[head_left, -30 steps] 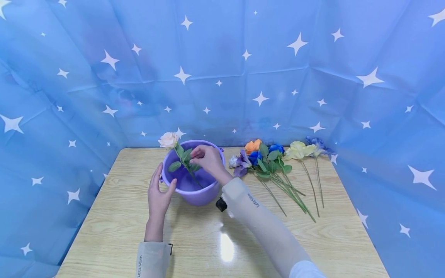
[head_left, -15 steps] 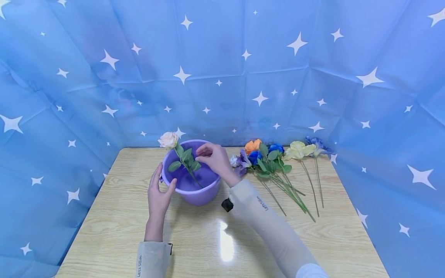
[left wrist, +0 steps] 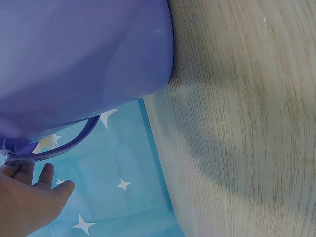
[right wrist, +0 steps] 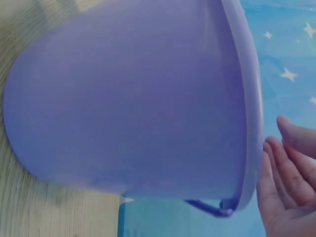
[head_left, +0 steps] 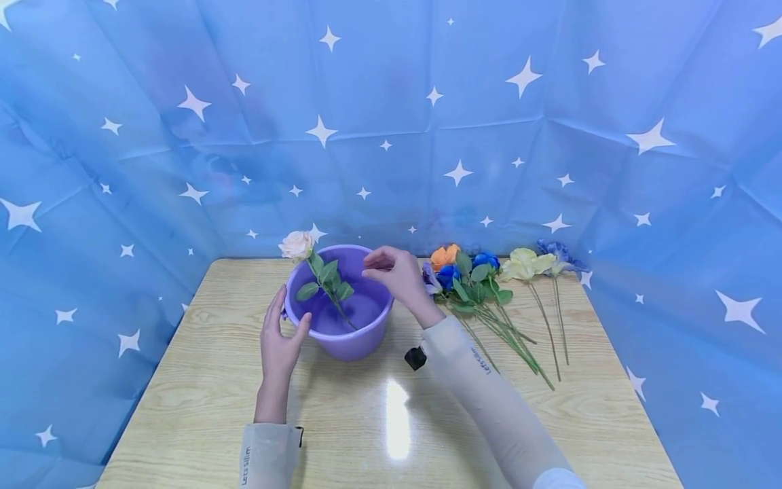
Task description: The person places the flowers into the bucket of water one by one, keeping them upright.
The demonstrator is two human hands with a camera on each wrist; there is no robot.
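A purple bucket (head_left: pixel 349 348) stands on the table, and a pale cream rose (head_left: pixel 296 245) leans inside it, bloom over the far left rim and stem (head_left: pixel 339 311) slanting down to the right. My left hand (head_left: pixel 279 350) rests at the bucket's left rim, thumb spread from the straight fingers. In the left wrist view its fingertips are beside the bucket handle (left wrist: pixel 74 144). My right hand (head_left: pixel 400 277) is above the right rim with nothing in it, fingers loosely bent. The right wrist view shows this right hand (right wrist: pixel 291 182) just beyond the rim.
Right of the bucket lie several artificial flowers: an orange bloom (head_left: pixel 444 256), blue roses (head_left: pixel 448 277), a purple flower (head_left: pixel 430 278), a yellow flower (head_left: pixel 525 264) and a blue-violet one (head_left: pixel 563 258). Their stems point toward the front. A starry blue cloth (head_left: pixel 391 136) hangs behind the wooden table (head_left: pixel 342 421).
My right hand has moved away from the rose's leaves, to the right and slightly up, over the bucket's right rim. The rose stays leaning in place, and my left hand has not moved.
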